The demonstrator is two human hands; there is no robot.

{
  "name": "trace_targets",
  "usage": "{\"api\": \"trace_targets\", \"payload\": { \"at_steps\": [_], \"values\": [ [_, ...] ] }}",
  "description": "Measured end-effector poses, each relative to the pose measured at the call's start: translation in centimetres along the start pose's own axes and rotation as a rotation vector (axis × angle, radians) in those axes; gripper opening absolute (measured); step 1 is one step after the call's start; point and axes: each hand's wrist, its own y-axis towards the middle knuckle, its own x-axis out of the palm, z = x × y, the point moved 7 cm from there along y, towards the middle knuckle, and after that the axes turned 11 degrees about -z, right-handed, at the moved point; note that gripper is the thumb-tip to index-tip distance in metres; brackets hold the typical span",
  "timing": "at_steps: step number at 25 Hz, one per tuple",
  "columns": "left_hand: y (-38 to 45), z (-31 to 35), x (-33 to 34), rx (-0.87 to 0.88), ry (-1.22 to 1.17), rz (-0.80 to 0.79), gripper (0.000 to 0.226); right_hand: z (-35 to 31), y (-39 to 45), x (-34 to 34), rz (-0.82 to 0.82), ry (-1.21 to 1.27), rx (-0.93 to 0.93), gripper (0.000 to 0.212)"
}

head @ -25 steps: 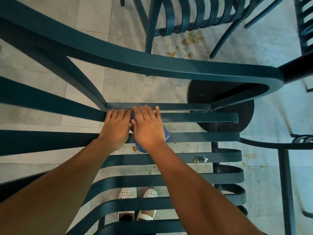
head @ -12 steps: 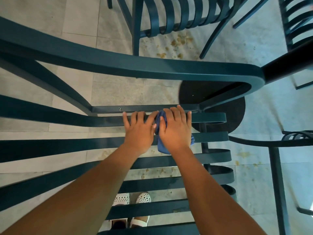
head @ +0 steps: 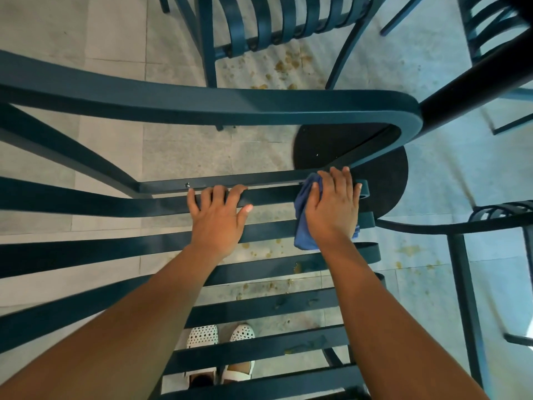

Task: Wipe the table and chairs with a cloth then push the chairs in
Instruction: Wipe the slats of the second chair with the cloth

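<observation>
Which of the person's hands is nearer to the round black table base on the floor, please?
The right. The right hand presses the blue cloth on the chair slat beside the black table base; the left hand grips that slat farther left.

Most of the blue cloth [head: 301, 226] lies hidden under my right hand [head: 331, 209]; only its left edge and a corner show. My left hand's [head: 217, 216] fingertips curl out of sight over a dark teal slat of the slatted metal chair [head: 144, 202]. The chair runs off the left and bottom edges. My white dotted shoes [head: 219, 336] show only in strips between slats. The black round table base [head: 386, 180] is partly covered by the chair frame.
</observation>
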Motion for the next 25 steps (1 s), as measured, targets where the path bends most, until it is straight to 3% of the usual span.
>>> {"api": "trace_targets", "payload": {
  "at_steps": [6,8,13,19,22,25],
  "values": [
    [0.3,-1.7,-1.0,0.148,0.051,-0.029,0.050,2.7,-0.3,-0.6,0.032,0.111,0.396,0.048],
    [-0.1,-4.2,-1.3,0.121,0.065,-0.050,0.053,2.4,-0.6,-0.5,0.022,0.097,0.407,0.049],
    [-1.1,-7.9,-1.5,0.075,0.152,-0.104,0.053,-1.5,-1.6,0.6,-0.038,0.032,0.250,0.050],
    [-0.7,-7.8,-1.1,0.089,0.127,-0.031,0.046,-15.3,-5.1,6.2,-0.257,-0.064,-0.146,0.059],
    [-1.2,-7.7,-1.4,0.120,0.137,0.045,0.049,-15.8,-6.3,6.7,-0.172,-0.105,-0.362,0.057],
    [-2.9,-7.6,-1.0,0.155,0.091,0.105,0.051,-14.0,-7.9,6.2,-0.081,-0.118,-0.323,0.053]
  ]
}}
